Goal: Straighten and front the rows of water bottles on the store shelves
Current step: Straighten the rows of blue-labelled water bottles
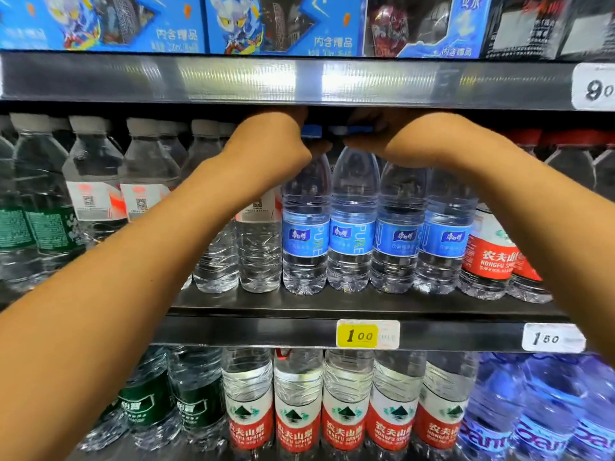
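Note:
Four blue-labelled water bottles stand in a row at the front of the middle shelf (332, 306). My left hand (276, 141) reaches in over the leftmost blue-labelled bottle (305, 234) and grips its neck, thumb just under the blue cap. At the cap of the second blue-labelled bottle (351, 234), my right hand (396, 141) pinches with its thumb tip beside the cap. The fingers of both hands are hidden under the upper shelf's front rail (299, 81). The third bottle (397, 239) and fourth bottle (444, 239) stand untouched below my right wrist.
White-labelled bottles (96, 194) and green-labelled bottles (40, 227) fill the shelf to the left; red-labelled bottles (489, 257) stand to the right. Below, red-labelled large bottles (346, 420) sit under a yellow price tag (357, 335). Blue boxes (283, 24) line the top shelf.

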The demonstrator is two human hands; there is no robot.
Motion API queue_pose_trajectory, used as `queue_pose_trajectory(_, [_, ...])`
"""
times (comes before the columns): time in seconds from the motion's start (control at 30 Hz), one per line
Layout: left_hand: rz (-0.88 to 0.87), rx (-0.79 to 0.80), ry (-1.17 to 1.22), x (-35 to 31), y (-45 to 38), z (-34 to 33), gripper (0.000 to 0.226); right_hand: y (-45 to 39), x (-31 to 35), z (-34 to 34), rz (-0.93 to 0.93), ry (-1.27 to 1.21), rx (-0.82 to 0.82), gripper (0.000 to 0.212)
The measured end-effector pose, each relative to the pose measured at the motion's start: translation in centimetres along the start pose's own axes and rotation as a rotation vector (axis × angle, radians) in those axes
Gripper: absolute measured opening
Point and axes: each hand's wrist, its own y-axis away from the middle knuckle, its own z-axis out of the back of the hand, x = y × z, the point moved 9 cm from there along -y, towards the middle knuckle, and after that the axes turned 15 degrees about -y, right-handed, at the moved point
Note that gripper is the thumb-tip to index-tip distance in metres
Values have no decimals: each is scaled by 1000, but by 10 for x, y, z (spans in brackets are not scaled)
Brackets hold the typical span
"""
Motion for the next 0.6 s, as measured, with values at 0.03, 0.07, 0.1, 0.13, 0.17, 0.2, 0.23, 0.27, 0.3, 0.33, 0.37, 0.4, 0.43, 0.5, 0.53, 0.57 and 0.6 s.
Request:
queue_pose_trajectory(0.03, [-4,13,12,-1,0,-1,54,0,3,-1,27,-14,0,36])
queue_pose_trajectory(0.07, [-8,34,21,-1,0,-2,55,2,6,-2,44,-33,2,41])
queue_pose_trajectory(0.1, [-8,61,22,-1,0,-4,54,3,9,-3,60,-49,7,50])
queue_pose_trajectory(0.13, [-5,82,19,0,0,-5,51,5,10,-4,56,-49,19,64])
queue_pose_trajectory(0.17, [0,95,16,1,1,-6,48,4,9,-6,48,-39,29,78])
queue_pose_trajectory(0.2, [6,97,9,3,1,-5,44,4,7,-7,32,-25,34,86])
queue_pose_trajectory(0.23, [7,93,-1,4,1,-5,43,1,3,-5,21,-12,33,90])
queue_pose_trajectory(0.27, [7,89,-13,4,0,-5,43,0,1,-4,1,0,38,88])
queue_pose_trajectory(0.3, [10,89,-25,5,0,-5,45,-1,-1,-3,0,-2,45,79])
queue_pose_trajectory(0.33, [13,85,-32,5,0,-6,47,-1,-2,-1,5,-10,43,66])
queue_pose_trajectory(0.37, [15,73,-32,5,-1,-6,49,-2,-2,1,16,-18,35,53])
queue_pose_trajectory(0.4, [14,54,-30,4,-1,-5,52,-4,-3,2,14,-14,32,45])
queue_pose_trajectory(0.43, [12,34,-31,4,-1,-4,54,-5,-4,2,16,-5,38,41])
queue_pose_trajectory(0.5, [9,-2,-38,2,0,-3,57,-4,-2,1,37,10,50,37])
queue_pose_trajectory(0.53, [8,-17,-43,2,1,-2,59,-3,2,1,61,8,51,35])
queue_pose_trajectory(0.57, [6,-33,-49,2,2,-1,61,-1,4,1,89,-3,51,32])
queue_pose_trajectory(0.6, [2,-46,-54,2,2,-1,62,2,6,1,110,-19,53,30])
